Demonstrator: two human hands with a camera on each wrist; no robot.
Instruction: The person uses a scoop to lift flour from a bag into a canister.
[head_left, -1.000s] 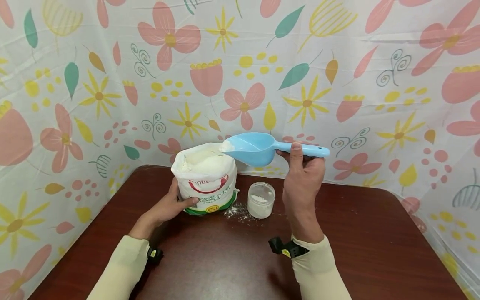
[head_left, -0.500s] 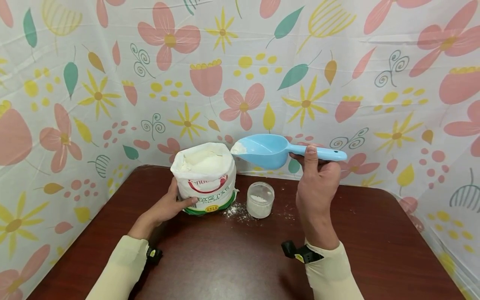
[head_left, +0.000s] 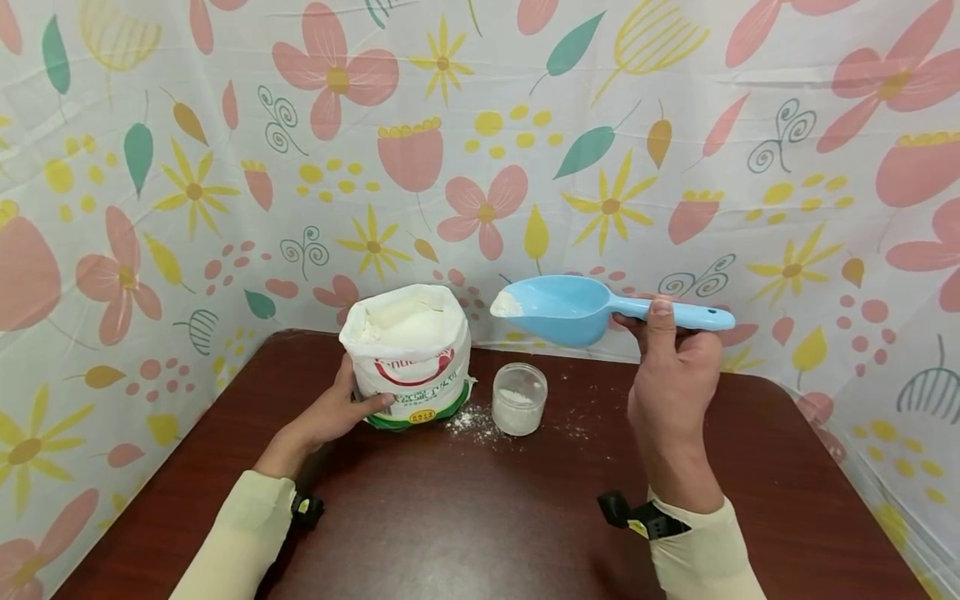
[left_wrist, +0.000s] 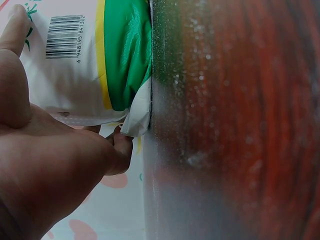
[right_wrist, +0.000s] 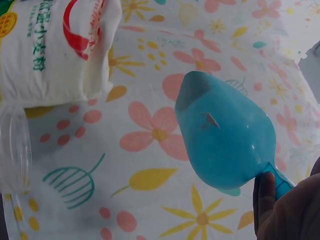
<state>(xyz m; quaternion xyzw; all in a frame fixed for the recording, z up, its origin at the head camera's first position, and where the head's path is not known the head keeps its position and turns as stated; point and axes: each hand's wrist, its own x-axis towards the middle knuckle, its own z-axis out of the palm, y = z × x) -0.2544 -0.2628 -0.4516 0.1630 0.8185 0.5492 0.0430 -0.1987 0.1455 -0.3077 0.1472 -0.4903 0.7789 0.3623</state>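
A white flour bag [head_left: 408, 375] with a green base stands open at the top, flour showing inside. My left hand [head_left: 326, 421] grips its left side, thumb on the printed front and fingers partly hidden behind. In the left wrist view the thumb lies near the barcode on the bag [left_wrist: 75, 85]. My right hand [head_left: 675, 392] holds a light blue scoop [head_left: 566, 312] by its handle, raised above the table. A little flour [head_left: 506, 305] sits at the scoop's tip. The right wrist view shows the scoop's underside [right_wrist: 225, 135], with a small flour smear.
Right of the bag stands a clear round jar [head_left: 520, 402], lidless and partly filled with flour. Spilled flour [head_left: 472, 423] lies between bag and jar, with fainter specks to the jar's right. A flowered cloth [head_left: 487, 125] hangs behind the dark wooden table [head_left: 465, 525].
The scoop has moved right, away from the bag's mouth and past the jar, sinking slightly, with flour still at its tip. My left hand and the bag stay put.
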